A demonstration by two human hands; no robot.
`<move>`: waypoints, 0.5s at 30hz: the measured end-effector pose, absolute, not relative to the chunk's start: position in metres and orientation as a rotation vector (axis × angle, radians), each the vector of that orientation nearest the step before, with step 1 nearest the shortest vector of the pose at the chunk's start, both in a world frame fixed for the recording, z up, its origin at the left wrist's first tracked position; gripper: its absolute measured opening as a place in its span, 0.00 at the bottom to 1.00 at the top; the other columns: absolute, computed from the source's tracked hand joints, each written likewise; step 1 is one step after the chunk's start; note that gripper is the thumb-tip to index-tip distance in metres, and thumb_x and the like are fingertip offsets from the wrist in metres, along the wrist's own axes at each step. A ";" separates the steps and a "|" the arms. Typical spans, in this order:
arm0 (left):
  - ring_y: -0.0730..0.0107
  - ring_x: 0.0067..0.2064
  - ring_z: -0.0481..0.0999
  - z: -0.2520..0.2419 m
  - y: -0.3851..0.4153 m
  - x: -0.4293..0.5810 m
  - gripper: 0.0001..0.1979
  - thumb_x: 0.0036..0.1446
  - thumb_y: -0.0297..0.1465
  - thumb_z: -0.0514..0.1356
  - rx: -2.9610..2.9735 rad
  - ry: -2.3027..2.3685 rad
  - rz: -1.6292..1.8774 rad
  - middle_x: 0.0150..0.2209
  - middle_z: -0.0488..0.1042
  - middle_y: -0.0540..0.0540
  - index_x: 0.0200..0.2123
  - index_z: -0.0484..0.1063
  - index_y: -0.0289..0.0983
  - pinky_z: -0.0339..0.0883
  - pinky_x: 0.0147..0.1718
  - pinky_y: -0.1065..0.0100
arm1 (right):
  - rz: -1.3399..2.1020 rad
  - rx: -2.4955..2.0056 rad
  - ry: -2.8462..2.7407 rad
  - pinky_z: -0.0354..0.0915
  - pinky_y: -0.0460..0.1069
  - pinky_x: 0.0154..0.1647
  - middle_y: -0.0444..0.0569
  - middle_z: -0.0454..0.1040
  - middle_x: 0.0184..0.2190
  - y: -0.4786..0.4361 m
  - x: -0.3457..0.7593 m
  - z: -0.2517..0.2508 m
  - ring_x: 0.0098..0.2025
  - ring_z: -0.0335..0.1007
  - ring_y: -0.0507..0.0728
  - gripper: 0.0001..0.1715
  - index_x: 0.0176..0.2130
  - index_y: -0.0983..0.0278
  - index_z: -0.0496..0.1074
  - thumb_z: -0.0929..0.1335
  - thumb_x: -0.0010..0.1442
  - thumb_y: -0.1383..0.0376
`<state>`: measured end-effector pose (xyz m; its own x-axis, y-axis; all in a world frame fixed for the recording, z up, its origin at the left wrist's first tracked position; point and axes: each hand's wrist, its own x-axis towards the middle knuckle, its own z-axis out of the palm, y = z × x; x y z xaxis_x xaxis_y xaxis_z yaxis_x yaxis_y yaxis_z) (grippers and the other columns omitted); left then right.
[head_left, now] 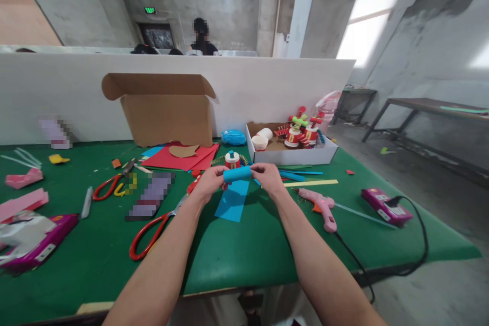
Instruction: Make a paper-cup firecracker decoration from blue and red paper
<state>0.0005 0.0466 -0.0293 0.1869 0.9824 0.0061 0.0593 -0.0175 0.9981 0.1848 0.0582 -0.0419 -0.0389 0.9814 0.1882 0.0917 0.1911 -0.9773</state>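
A rolled tube of blue paper point(237, 174) is held level above the table between my two hands. My left hand point(208, 183) pinches its left end, and my right hand point(267, 177) grips the right end. Below the roll, a flat blue sheet of paper point(234, 201) lies on the green tabletop. Just behind it stands a small white-and-red paper cup point(232, 159) with a blue piece on top and coiled paper strips at its sides. Large red-handled scissors point(151, 234) lie beside my left forearm, partly covered by it.
A pink glue gun point(323, 206) with its cord lies right of my hands, near a purple box point(385, 207). An open white box point(294, 155) holds cups and finished paper figures. Red paper sheets point(171, 159) lie before a brown cardboard box point(168, 119). Smaller scissors point(109, 187) are at left.
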 end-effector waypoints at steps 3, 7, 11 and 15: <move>0.79 0.17 0.61 -0.029 0.046 0.001 0.03 0.35 0.30 0.57 1.393 1.150 1.024 0.14 0.64 0.54 0.16 0.67 0.35 0.55 0.19 0.74 | 1.091 -1.128 -1.373 0.65 0.47 0.31 0.43 0.74 0.20 0.058 0.183 -0.043 0.25 0.68 0.52 0.07 0.25 0.65 0.77 0.68 0.42 0.67; 0.79 0.18 0.61 -0.028 0.046 0.002 0.03 0.34 0.29 0.56 1.425 1.160 1.055 0.14 0.63 0.54 0.15 0.67 0.35 0.55 0.19 0.74 | 1.279 -1.169 -1.392 0.65 0.46 0.30 0.42 0.71 0.17 0.054 0.183 -0.042 0.23 0.66 0.50 0.06 0.23 0.65 0.76 0.68 0.43 0.68; 0.78 0.18 0.62 -0.029 0.046 0.002 0.05 0.35 0.29 0.56 1.444 1.172 1.037 0.14 0.64 0.54 0.18 0.71 0.35 0.55 0.20 0.74 | 1.317 -1.215 -1.427 0.63 0.44 0.27 0.42 0.70 0.15 0.051 0.184 -0.039 0.21 0.64 0.49 0.06 0.19 0.66 0.75 0.67 0.40 0.71; 0.77 0.19 0.62 -0.032 0.047 0.001 0.07 0.35 0.28 0.56 1.493 1.172 1.018 0.14 0.65 0.54 0.19 0.74 0.35 0.55 0.20 0.74 | 1.295 -1.197 -1.428 0.62 0.45 0.27 0.40 0.68 0.14 0.051 0.183 -0.037 0.21 0.62 0.49 0.09 0.19 0.65 0.76 0.66 0.38 0.73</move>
<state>0.0005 0.0475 -0.0320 0.1948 0.9794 0.0536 0.1904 -0.0914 0.9774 0.1831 0.0506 -0.0370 -0.1853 0.9826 -0.0121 0.1078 0.0081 -0.9941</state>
